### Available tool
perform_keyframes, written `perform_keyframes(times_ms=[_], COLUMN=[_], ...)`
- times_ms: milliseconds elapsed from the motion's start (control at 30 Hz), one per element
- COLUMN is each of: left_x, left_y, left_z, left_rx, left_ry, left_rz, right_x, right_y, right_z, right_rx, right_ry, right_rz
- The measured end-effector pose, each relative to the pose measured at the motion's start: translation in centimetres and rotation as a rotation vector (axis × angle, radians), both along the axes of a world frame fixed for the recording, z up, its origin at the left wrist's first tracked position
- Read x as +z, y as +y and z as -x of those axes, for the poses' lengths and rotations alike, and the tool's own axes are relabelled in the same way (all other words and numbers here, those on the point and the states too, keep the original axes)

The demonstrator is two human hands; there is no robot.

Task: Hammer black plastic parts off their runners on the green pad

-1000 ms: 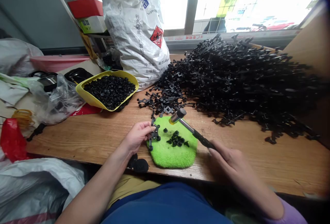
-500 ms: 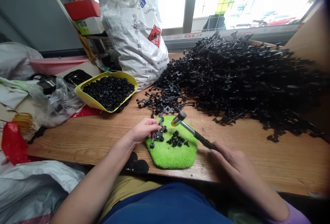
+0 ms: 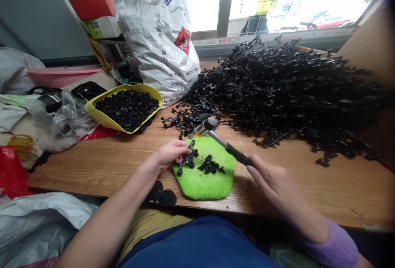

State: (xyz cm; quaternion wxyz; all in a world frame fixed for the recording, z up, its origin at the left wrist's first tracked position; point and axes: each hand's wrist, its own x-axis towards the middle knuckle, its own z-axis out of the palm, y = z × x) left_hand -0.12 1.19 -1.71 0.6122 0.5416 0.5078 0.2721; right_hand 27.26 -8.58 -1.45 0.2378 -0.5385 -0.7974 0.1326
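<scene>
My left hand [image 3: 173, 152] pinches a black plastic part [image 3: 187, 159] with round knobs along it, at the left side of a bright green cloth [image 3: 205, 188]. In my right hand [image 3: 268, 177] is a mallet [image 3: 226, 144] with a black grip, a metal shank and a dark round face. Its head is raised above the cloth's far edge, apart from the part. Several small black plugs [image 3: 211, 165] lie loose in the middle of the cloth, between the two hands.
A large heap of black plastic parts [image 3: 286, 95] covers the back right of the wooden table [image 3: 123, 161]. At the left stands a yellow scoop-shaped tray [image 3: 92, 112] full of small black plugs [image 3: 129, 109]. Behind it rises a white printed sack [image 3: 151, 42]. Dark round pads [image 3: 166, 198] lie at the front edge.
My right hand has lifted the mallet head higher and slightly left, toward the far edge of the cloth. My left hand still pinches the part in nearly the same place.
</scene>
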Motion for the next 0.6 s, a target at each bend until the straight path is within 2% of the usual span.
perform_keyframes(times_ms=[133, 267, 433, 600], left_x=[-0.1, -0.16, -0.11, -0.07], left_y=[0.18, 0.29, 0.32, 0.43], left_z=[0.03, 0.01, 0.02, 0.05], left_rx=[-0.009, -0.005, -0.022, -0.037], left_ry=[0.014, -0.004, 0.007, 0.007], left_rz=[0.017, 0.023, 0.038, 0.034], right_x=[0.33, 0.64, 0.65, 0.64], right_y=[0.45, 0.45, 0.62, 0.65], right_z=[0.22, 0.29, 0.29, 0.23], right_rx=[0.012, 0.0, 0.007, 0.012], right_ry=[-0.214, -0.101, -0.216, -0.156], right_rz=[-0.026, -0.055, -0.045, -0.022])
